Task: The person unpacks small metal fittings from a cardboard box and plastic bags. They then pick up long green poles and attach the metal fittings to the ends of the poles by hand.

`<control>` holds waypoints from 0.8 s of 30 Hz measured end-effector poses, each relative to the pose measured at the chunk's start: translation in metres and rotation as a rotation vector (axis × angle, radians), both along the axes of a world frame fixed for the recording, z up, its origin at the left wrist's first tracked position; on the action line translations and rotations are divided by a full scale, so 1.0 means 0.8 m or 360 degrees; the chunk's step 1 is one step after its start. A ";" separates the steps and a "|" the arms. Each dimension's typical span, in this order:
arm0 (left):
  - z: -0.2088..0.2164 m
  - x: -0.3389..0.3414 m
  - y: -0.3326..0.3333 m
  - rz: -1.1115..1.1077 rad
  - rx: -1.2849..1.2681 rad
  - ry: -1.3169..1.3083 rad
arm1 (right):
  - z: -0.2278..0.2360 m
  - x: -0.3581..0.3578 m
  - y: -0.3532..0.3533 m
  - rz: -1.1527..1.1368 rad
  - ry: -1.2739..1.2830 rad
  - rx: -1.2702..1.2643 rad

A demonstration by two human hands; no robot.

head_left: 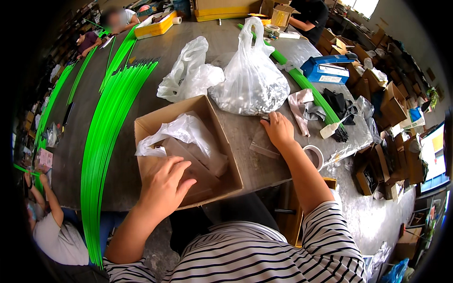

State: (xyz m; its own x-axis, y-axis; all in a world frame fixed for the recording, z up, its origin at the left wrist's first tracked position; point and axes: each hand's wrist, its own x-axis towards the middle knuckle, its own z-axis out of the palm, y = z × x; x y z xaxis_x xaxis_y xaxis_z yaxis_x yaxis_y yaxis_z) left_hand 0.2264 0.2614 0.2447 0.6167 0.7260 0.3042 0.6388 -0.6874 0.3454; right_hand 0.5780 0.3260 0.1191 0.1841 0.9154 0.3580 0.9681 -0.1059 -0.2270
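Over the near left edge of an open cardboard box [143, 126], my left hand [165, 181] is held with its fingers apart and nothing in them. Inside the box are a crumpled white plastic bag [184, 132] and clear plastic packets [188, 158]. My right hand [281, 129] is low over the table, its fingertips together on something small and dark that I cannot make out. Just beyond it stands a translucent plastic bag [252, 80] filled with many small whitish pieces. A small clear bag [265, 144] lies flat beside my right wrist.
A long bundle of green rods [106, 127] runs along the table to the left. Another crumpled plastic bag [188, 70] lies behind the box. To the right are a blue bag sealer [325, 69], a tape roll [314, 156] and green rods [316, 94]. Other people work around the table.
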 end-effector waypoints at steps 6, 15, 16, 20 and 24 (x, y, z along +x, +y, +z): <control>-0.002 0.000 0.000 0.0017 -0.0205 -0.0017 | 0.022 0.003 -0.014 -0.0141 0.0462 0.0157; 0.027 -0.019 0.016 0.0162 -0.0003 -0.0265 | 0.225 -0.146 -0.054 0.0493 0.2459 0.0112; 0.030 -0.019 0.019 0.0153 0.0039 -0.0370 | 0.237 -0.161 -0.059 0.0607 0.2305 0.0001; 0.031 -0.020 0.021 0.0154 -0.0791 -0.1366 | 0.196 -0.214 -0.033 0.0901 0.1400 -0.0227; 0.026 -0.038 0.012 0.0007 -0.1280 -0.0809 | 0.166 -0.231 -0.026 0.0978 0.0776 -0.0481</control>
State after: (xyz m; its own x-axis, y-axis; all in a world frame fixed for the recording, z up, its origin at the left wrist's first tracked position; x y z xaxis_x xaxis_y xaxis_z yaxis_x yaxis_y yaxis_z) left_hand 0.1958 0.2714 0.2652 0.5449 0.8366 -0.0566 0.2838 -0.1206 0.9513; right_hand 0.3936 0.3051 0.2520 -0.3080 0.9470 0.0909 0.6744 0.2847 -0.6813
